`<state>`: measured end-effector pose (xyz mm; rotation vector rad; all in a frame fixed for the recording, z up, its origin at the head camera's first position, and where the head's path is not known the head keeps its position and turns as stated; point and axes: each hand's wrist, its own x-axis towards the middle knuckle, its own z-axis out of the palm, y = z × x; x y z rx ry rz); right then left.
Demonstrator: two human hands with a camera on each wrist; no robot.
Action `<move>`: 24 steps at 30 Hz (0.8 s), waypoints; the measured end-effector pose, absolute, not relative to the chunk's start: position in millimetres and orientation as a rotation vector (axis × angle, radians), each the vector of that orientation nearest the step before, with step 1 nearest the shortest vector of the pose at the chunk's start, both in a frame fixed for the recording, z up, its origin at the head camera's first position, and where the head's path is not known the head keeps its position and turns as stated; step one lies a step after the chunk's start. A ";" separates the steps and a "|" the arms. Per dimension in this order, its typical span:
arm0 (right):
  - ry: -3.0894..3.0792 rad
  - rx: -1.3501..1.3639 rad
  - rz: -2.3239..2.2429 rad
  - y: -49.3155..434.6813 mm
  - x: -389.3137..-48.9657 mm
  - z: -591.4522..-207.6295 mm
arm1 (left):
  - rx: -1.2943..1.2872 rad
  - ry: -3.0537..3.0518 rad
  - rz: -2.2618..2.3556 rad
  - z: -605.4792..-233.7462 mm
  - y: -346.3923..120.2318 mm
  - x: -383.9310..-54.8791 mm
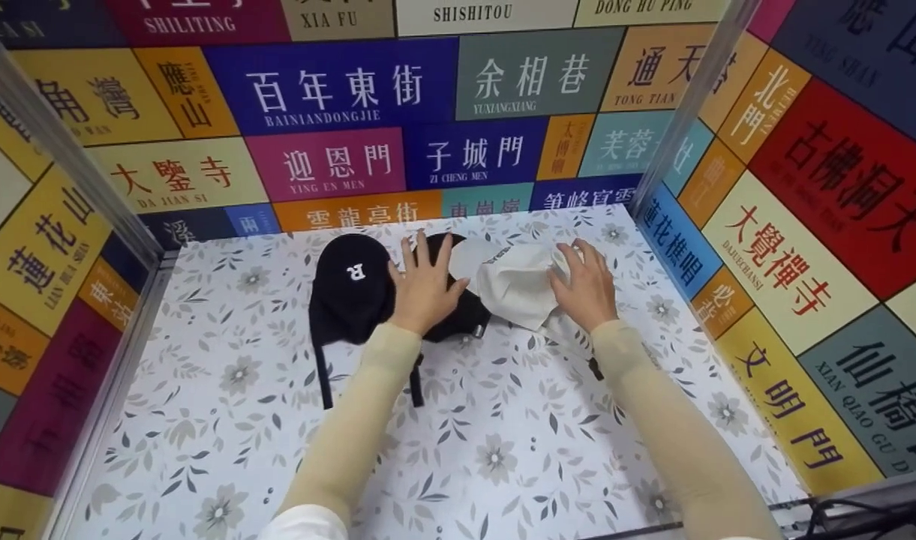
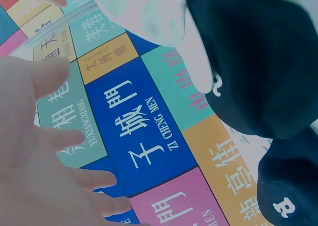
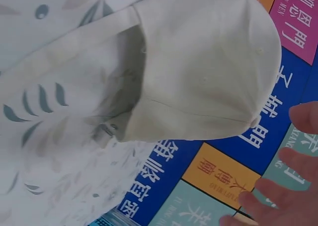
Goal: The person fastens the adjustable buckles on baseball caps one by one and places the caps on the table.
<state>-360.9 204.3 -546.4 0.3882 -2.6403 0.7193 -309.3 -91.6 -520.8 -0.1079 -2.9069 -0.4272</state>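
Observation:
Three caps lie in a row toward the back of the table. The left one is a black cap point(image 1: 352, 292) with a white R on its front. Beside it, a second black cap point(image 1: 465, 319) is partly hidden by my left hand point(image 1: 424, 291), whose fingers are spread above it. A white cap point(image 1: 521, 285) overlaps that cap's right side. My right hand point(image 1: 587, 285) is at the white cap's right edge, fingers loosely bent. In the right wrist view, the right-hand fingers point(image 3: 271, 196) stand apart from the white cap's crown point(image 3: 208, 67), with nothing between them.
The table point(image 1: 277, 450) has a white cloth with grey leaves and flowers. Printed panels with place names form a back wall point(image 1: 330, 82) and side walls. Black straps point(image 1: 324, 375) trail from the caps toward the front. Dark cables point(image 1: 863, 517) lie at the front right corner.

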 end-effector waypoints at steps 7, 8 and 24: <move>-2.628 0.422 0.802 203.4 -363.6 -560.1 | -0.149 -2.876 -0.445 -528.3 -89.7 -286.6; -2.630 0.423 0.803 202.8 -364.9 -561.6 | -0.159 -2.879 -0.437 -529.2 -88.6 -283.8; -2.686 0.363 0.729 192.7 -382.4 -581.4 | -0.206 -2.851 -0.383 -536.1 -96.2 -246.0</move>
